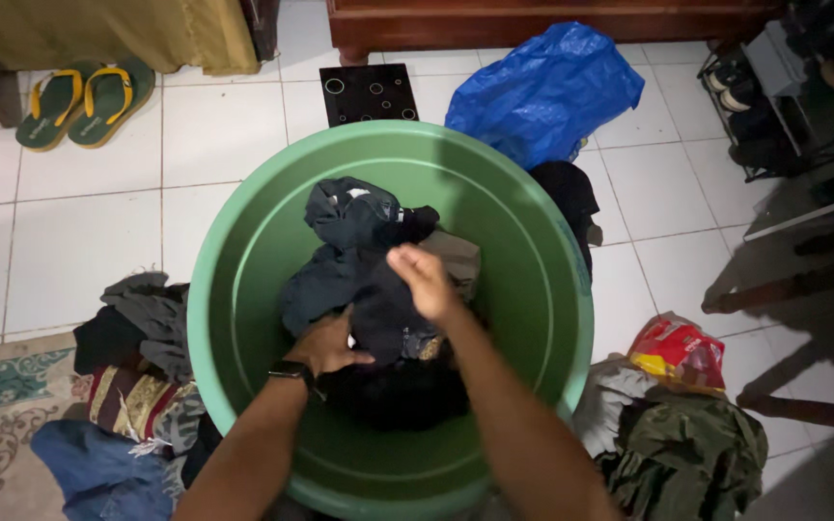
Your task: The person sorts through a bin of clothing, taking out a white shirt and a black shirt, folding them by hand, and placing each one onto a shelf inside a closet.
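Gripping dark clothes (369, 280) inside the green tub (243, 289): right hand (422, 280) pinches fabric at centre, left hand (328, 345) presses it nearer the rim, fingers probably curled.

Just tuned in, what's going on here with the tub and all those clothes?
A person is working both hands in a large green plastic tub that stands on a white tiled floor. The left hand presses on dark clothes heaped in the tub, while the right hand pinches a fold of the same dark fabric. More clothing lies in piles left and right of the tub, with a blue plastic bag behind it.
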